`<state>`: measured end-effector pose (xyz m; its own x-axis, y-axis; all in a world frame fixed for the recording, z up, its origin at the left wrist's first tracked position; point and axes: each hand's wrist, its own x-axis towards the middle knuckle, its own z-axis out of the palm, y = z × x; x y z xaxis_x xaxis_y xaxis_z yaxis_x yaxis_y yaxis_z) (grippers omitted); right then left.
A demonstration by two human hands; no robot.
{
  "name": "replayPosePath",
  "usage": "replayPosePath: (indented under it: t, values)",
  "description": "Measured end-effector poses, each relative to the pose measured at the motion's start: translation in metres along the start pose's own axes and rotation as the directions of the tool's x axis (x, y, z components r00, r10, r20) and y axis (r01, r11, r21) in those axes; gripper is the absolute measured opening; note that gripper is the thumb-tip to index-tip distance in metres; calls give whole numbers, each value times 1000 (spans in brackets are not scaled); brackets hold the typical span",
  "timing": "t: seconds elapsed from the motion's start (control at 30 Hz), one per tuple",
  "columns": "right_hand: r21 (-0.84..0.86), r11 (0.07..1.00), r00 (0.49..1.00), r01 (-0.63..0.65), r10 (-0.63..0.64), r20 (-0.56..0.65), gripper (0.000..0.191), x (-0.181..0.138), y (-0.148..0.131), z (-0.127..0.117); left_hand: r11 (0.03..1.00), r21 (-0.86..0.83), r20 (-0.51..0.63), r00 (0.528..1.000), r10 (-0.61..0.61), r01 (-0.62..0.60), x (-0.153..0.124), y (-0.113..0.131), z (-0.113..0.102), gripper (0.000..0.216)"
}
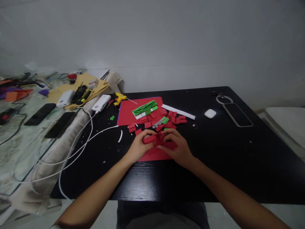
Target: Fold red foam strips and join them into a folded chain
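My left hand (140, 145) and my right hand (178, 149) meet above the near part of the table. Their fingers are closed around a small piece of folded red paper (156, 138), slightly blurred and partly hidden by the fingers. Under them lies a red paper sheet (152, 156). Just beyond the hands are several small folded red paper pieces (177, 120) and a pair of scissors (157, 122), partly covered by paper. Farther back, a pleated green paper bundle (145, 108) rests on a larger red sheet (125, 113).
A yellow glue gun (119, 99) and a white power bank (101, 103) lie at the back left, with white cables (89, 140) crossing the table's left side. A white strip (178, 110), a white earbud case (210, 113) and a phone (237, 115) lie to the right.
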<state>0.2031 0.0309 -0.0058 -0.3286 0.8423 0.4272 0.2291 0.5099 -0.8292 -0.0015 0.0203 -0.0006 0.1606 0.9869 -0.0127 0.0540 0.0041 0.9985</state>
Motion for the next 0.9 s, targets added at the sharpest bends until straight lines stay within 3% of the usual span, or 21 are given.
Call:
replayPosePath:
  t: [0.2,0.37,0.5,0.67,0.9]
  values:
    - [6,996,996,91,-91,1,12,1,-3,-2,998,-39,112,993,-43,48,0,3,-5,49]
    - [43,993,990,110,-114,89,6,3,-4,-7,996,44,223,973,60,-72,-2,12,-10,44]
    - [34,991,986,130,-133,104,9,5,-3,-11,981,132,217,970,114,-145,-5,14,-13,34]
    - [9,983,977,181,-181,112,17,5,0,-13,964,226,198,976,94,-139,-10,15,-13,31]
    - [-19,979,964,201,-194,181,20,3,-8,-11,863,463,256,963,88,-202,-15,19,-13,24]
